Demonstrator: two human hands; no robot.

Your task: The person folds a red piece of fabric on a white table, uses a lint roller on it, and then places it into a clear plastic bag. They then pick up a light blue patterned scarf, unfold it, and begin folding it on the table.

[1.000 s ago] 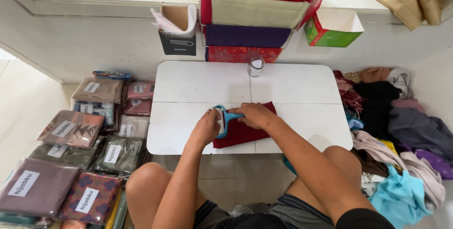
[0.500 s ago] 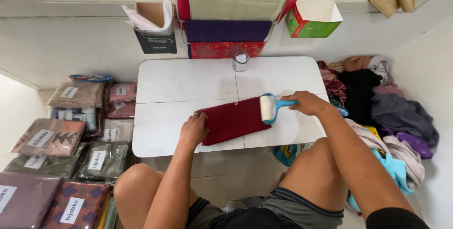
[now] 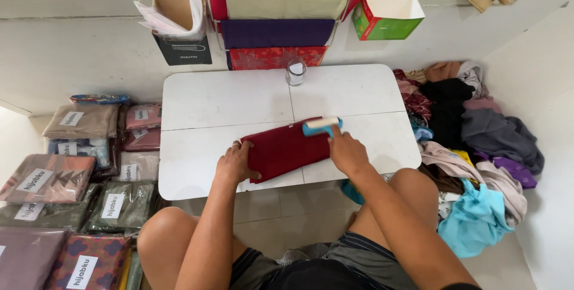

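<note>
Maroon folded cloth [image 3: 286,148] under flat left hand [image 3: 236,161]; right hand [image 3: 347,151] grips lint roller [image 3: 321,125]; white-labelled packets [image 3: 66,158] left.

Home packing corner: bagged labelled scarves [image 3: 78,121] stacked on floor, loose clothes pile [image 3: 478,146], low folding table [image 3: 359,89]

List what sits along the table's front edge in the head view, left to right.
Packaged fabrics on the floor → left hand → folded dark red cloth → lint roller → right hand → loose clothes pile.
</note>
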